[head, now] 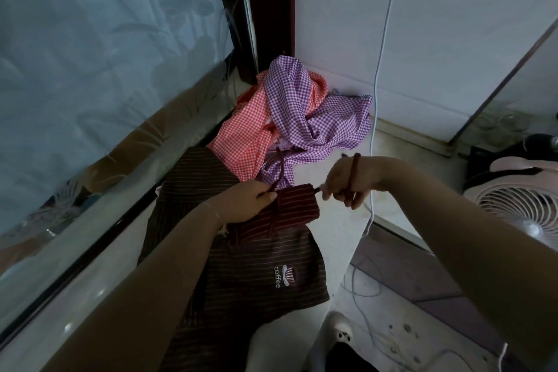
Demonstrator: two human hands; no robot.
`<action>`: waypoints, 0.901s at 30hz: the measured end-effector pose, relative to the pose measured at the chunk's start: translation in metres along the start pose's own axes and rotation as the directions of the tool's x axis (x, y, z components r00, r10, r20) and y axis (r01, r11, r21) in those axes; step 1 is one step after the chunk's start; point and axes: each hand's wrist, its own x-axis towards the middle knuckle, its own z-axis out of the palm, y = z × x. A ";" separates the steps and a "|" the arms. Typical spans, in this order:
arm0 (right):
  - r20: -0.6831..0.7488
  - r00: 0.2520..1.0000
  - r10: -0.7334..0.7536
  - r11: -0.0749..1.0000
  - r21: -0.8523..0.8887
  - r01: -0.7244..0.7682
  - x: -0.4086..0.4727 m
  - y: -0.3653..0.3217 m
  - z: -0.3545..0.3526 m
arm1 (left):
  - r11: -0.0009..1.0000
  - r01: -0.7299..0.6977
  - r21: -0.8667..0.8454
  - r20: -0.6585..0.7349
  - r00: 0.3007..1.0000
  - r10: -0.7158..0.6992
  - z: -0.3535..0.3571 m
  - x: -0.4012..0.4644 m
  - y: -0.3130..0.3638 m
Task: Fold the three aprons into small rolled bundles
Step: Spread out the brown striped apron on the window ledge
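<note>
Over on the left there's a glass pane (105, 69) with a flowery frosted pattern running along the white ledge (332, 220) where all the work is happening.

The brown apron (256, 275), striped with a little "coffee" logo, is lying spread lengthwise on that ledge, and its top part is looking folded over into a small dark-red block. The left hand (244, 202) is sitting on that fold, fingers curling and pinching the cloth right where a strap (279, 172) is looping up and out. So I'd say apron one is in hand, at the tidy-the-straps stage and not rolled yet.

Just behind it, bunched in the corner and touching each other, the orange apron (241, 133) and the purple apron (308, 118) are waiting, both still crumpled, so two are untouched.

The right hand (347, 183) is hovering just beside the fold's right end, fingers closing on a dark strap end and pulling it out sideways. Can't tell if it's the same strap as the looping one.

Next move, I reckon: laying the straps flat inside the fold, then rolling tight while the other hand is keeping the cloth from sliding.

Far right, a white cable (381, 63) is hanging down the wall and a pink fan (519, 205) is sitting on the floor.
</note>
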 end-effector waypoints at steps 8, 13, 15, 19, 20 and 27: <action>-0.260 0.954 -0.149 0.973 0.136 0.189 0.001 -0.015 0.010 | 1.000 0.001 -0.027 -0.021 1.000 -0.002 0.013 0.005 0.004; -0.603 0.743 -0.291 0.870 0.155 0.467 0.005 -0.011 0.024 | 0.976 0.127 -0.176 -0.235 0.958 -0.166 0.021 0.010 0.001; -0.656 0.696 -0.292 0.823 0.199 0.532 0.006 -0.010 0.027 | 0.959 0.142 -0.245 -0.281 0.936 -0.210 0.020 0.010 0.002; -0.706 0.693 -0.148 0.734 0.391 0.555 0.003 -0.011 0.015 | 0.952 0.075 -0.296 -0.216 0.966 -0.143 0.016 0.007 0.001; -0.699 0.699 -0.151 0.759 0.371 0.535 0.000 -0.011 0.009 | 0.964 0.067 -0.256 -0.205 0.971 -0.122 0.015 0.006 0.001; -0.515 0.799 -0.310 0.949 -0.124 0.289 -0.008 -0.028 -0.001 | 0.985 0.033 -0.172 -0.145 0.988 -0.058 0.026 0.013 -0.002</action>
